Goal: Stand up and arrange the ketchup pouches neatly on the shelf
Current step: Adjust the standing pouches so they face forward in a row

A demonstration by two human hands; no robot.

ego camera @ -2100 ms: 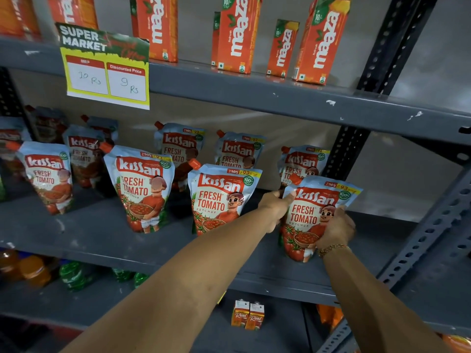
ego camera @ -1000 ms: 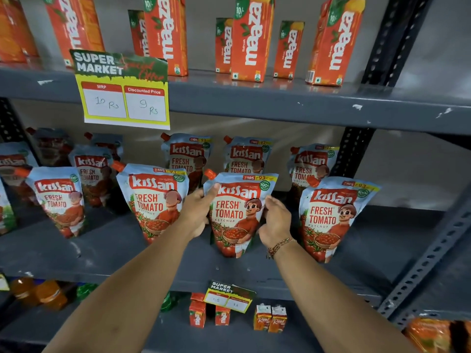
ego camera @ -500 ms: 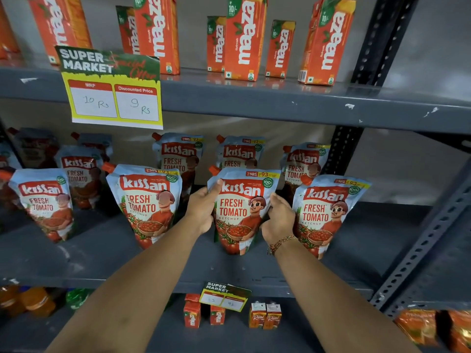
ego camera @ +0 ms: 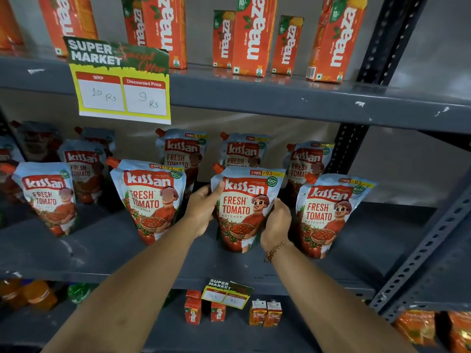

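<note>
Fingers [ego camera: 204,200] of the left hand [ego camera: 201,212] wrap the left edge of the middle front blue-and-red Kissan ketchup pouch [ego camera: 242,207], thumb pressed on its front; the right hand [ego camera: 276,224] cups its lower right side, so both clamp it upright on the grey metal shelf [ego camera: 102,250]. Just left stands another front-row pouch [ego camera: 150,200], just right a third [ego camera: 328,212], with more pouches behind. Above, orange Maaza juice cartons [ego camera: 251,34] line the upper shelf beside a yellow price tag [ego camera: 122,82].

Grey metal shelving [ego camera: 280,98], perforated uprights [ego camera: 433,240], plain grey wall [ego camera: 420,159] behind, dim light.
</note>
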